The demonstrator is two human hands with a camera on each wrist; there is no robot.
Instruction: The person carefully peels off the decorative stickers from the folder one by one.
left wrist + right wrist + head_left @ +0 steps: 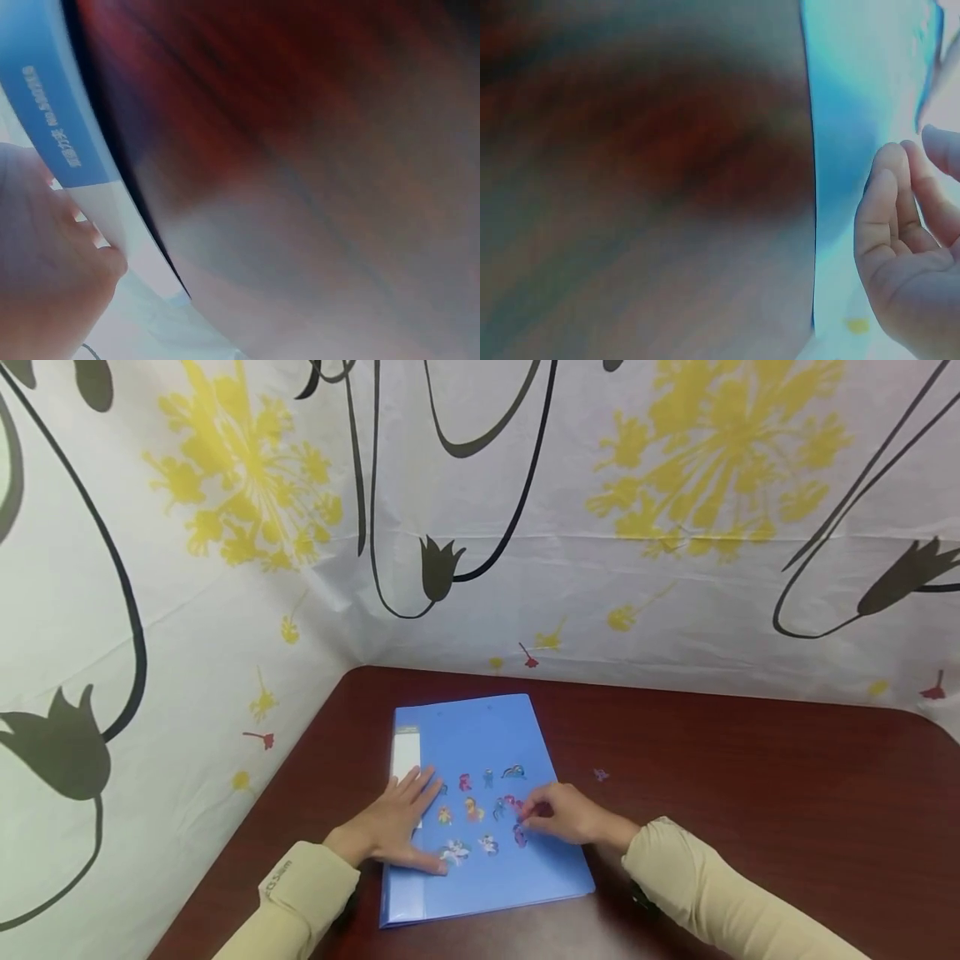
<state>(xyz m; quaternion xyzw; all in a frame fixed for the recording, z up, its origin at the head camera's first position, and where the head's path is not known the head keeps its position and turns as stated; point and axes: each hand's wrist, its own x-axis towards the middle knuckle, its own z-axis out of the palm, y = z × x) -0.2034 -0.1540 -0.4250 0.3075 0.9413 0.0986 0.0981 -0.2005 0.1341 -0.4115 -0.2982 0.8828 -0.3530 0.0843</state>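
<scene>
A blue folder (510,885) lies on the dark red table, with several small cartoon pony stickers on its cover. My left hand (401,822) rests spread on the folder's left side, by the spine, its thumb beside a white pony sticker (454,852). On the right, my right hand (566,814) reaches over the folder with bent fingers, fingertips right at a pink pony sticker (513,802) and a purple pony sticker (520,836). In the right wrist view a small gap shows between the thumb (943,150) and the nearest finger.
A small purple sticker (601,774) lies on the table (712,777) to the right of the folder. A white label strip (407,753) runs along the folder's left side. Patterned white cloth (480,502) hangs behind the table and along its left side.
</scene>
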